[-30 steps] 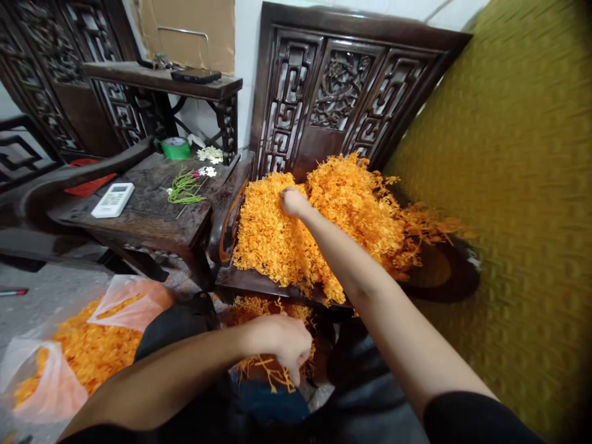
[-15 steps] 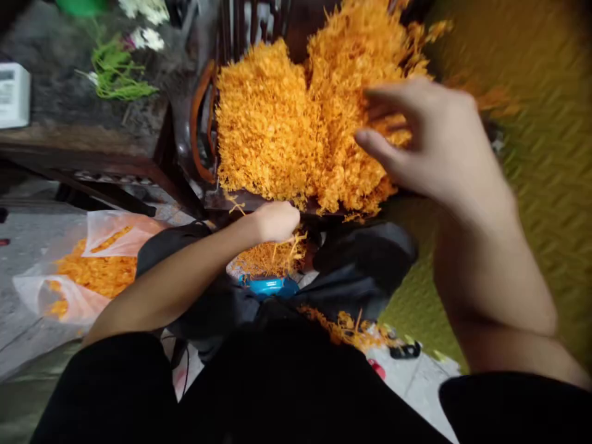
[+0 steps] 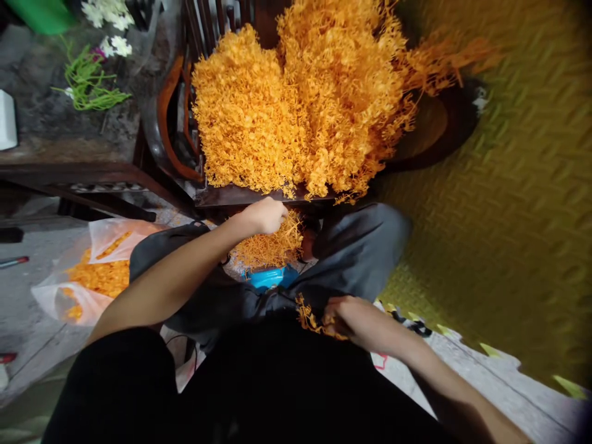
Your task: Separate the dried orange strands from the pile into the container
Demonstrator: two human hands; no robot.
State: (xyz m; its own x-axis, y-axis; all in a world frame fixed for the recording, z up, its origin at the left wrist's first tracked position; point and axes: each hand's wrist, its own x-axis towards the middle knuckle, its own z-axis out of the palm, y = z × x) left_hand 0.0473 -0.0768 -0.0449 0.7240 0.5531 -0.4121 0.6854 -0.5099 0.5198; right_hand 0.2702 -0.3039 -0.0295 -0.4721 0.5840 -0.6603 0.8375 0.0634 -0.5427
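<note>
My left hand (image 3: 267,216) is closed in a fist just in front of the seat edge. Thin orange stalks (image 3: 268,243) lie heaped in a blue basin (image 3: 271,279) below it; whatever the fist holds is hidden. By my lap, my right hand (image 3: 345,313) is closed around an orange flower sprig (image 3: 306,314), whose ends stick out on the left. In front of me stand two thick masses of frilly orange flowers, a left bunch (image 3: 247,117) and a taller right bunch (image 3: 340,92), on a dark wooden chair (image 3: 231,196).
A dark table (image 3: 41,132) at left bears green stems (image 3: 90,80), white flowers (image 3: 111,15) and a white box (image 3: 6,120). A plastic bag (image 3: 50,296) of orange petals lies on the floor. To the right is a yellow-olive mat (image 3: 499,234).
My right hand has moved from above the right bunch down to my lap, closing on an orange sprig. My left hand remains a fist above the basin. The view has shifted slightly.
</note>
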